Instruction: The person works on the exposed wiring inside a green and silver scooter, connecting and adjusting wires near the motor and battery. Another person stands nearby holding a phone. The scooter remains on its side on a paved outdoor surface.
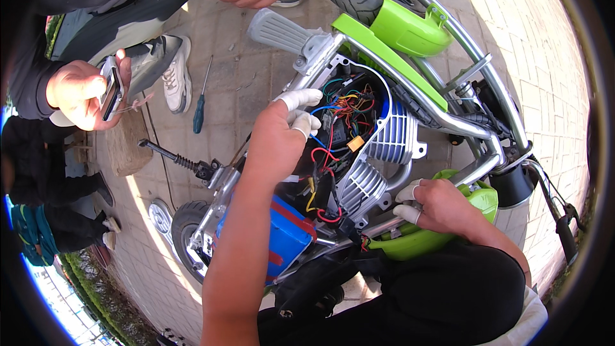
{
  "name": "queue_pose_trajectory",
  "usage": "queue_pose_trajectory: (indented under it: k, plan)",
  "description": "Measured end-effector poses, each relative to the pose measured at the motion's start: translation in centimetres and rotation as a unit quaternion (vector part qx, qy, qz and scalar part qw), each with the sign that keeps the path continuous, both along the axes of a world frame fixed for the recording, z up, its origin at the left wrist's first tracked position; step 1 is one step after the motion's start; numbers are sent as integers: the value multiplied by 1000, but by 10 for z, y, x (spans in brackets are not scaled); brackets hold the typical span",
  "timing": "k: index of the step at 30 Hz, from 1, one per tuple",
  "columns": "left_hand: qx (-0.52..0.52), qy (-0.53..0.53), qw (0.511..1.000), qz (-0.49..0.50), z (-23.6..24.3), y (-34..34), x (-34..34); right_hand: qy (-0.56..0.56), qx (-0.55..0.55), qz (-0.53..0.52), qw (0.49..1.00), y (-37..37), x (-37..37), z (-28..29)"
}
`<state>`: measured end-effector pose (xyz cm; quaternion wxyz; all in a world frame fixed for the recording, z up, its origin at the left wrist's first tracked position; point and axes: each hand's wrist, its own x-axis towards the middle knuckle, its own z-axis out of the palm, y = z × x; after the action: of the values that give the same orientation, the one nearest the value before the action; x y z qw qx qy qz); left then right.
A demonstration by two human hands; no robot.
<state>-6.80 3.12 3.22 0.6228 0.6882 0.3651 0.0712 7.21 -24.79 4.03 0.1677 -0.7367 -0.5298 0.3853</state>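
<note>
Motorbike: I see a small green-and-silver motorbike (458, 123) lying on its side on paving, its middle open.
Wires: the tangle of coloured wires (351, 106) sits in that opening, right of the left hand and beside the finned silver casing (391, 141).
Left hand: the left hand (277, 138), white covers on its fingertips, is at the opening's near-left edge, thumb and fingers narrowly bent; from my view I cannot tell whether a wire is pinched between them.
Right hand: the right hand (446, 205), also with covered fingertips, is beside a silver frame tube (386, 225) and above a green panel (416, 243); its thumb and finger stand a little apart, and I cannot tell whether they hold anything.
Connector: a yellow block (355, 144) lies among the leads, a good landmark.
Handling: I would part the leads one at a time, hold plugs by their bodies, and steady the frame with the right hand.
Risk: in my judgement, tugging could strain a joint, and the casing rim could nick insulation.
Blue box: a blue box with red strips (291, 234) lies under the left forearm; I would keep loose lead ends off it.
Nearby: a screwdriver (199, 114) lies on the paving; another person's hand (73, 93) holds a phone (113, 93).
</note>
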Motion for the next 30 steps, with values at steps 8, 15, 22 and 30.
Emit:
queue_pose_trajectory:
  k: [8,15,22,30]
  plan:
    - [-34,13,999,11,4,2,0,-6,-2,7,1000,0,0,0]
    - [0,46,999,20,1,3,0,-4,2,7,1000,0,0,-1]
    - [20,56,998,15,-3,4,-1,-3,4,9,1000,0,1,-1]
    - [39,69,997,17,1,1,0,-2,6,10,1000,1,1,0]
